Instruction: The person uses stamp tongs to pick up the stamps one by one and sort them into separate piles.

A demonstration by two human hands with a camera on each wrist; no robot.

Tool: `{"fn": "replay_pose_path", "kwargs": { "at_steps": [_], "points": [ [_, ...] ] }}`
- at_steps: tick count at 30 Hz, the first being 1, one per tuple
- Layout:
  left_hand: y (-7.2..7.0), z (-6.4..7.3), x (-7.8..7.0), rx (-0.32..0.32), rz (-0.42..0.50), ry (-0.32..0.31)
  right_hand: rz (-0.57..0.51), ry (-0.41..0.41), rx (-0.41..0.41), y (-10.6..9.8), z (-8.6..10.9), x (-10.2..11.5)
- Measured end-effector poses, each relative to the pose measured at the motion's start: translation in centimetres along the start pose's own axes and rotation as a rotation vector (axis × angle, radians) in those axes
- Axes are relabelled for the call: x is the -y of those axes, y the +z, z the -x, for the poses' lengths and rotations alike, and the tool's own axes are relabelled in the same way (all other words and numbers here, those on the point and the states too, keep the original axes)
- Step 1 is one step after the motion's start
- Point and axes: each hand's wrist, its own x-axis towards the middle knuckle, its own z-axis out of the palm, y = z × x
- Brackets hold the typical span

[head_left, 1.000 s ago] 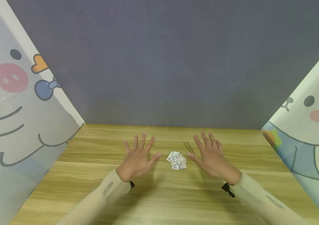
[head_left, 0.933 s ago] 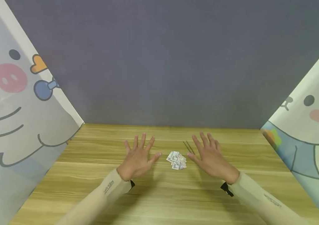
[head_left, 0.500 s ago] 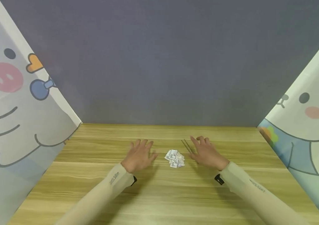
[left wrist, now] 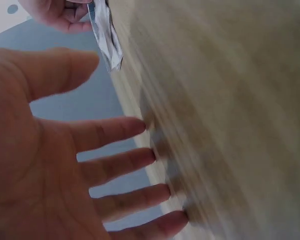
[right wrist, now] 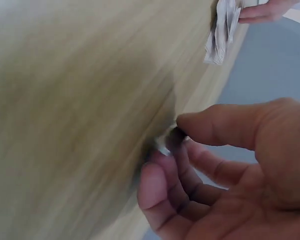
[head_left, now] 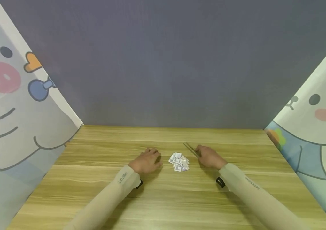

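Observation:
My right hand (head_left: 210,157) pinches the near end of a thin pair of tweezers (head_left: 190,149), whose two prongs point away to the upper left. In the right wrist view the thumb (right wrist: 219,125) and curled fingers meet at the tweezers' dark end. Left of them lies a small overlapping heap of white printed paper pieces (head_left: 179,162) on the wooden table. On the heap's other side, my left hand (head_left: 145,161) holds nothing. The left wrist view shows its fingers (left wrist: 110,132) spread and fairly straight, fingertips right at the tabletop.
The wood-grain table (head_left: 168,204) ends at a dark grey back panel (head_left: 163,70). Cartoon-printed panels stand at the left (head_left: 36,111) and right (head_left: 321,140). A black strap (head_left: 220,182) shows under the right sleeve.
Both hands have come down from spread above the table. The right hand has moved inward and taken hold of the tweezers; the left has lowered its fingertips to the tabletop. The papers lie unchanged.

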Motion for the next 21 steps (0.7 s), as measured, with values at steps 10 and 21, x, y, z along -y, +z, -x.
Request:
{"fn": "replay_pose_path", "kwargs": {
  "at_steps": [10,21],
  "points": [
    [-0.1,-0.2,0.0,-0.004,-0.023,0.012,-0.145,0.003,-0.175,-1.4,0.5,1.1],
    [0.1,-0.3,-0.5,-0.007,-0.029,0.000,-0.207,-0.185,-0.430,-2.8,0.1,2.3]
  ]
}}
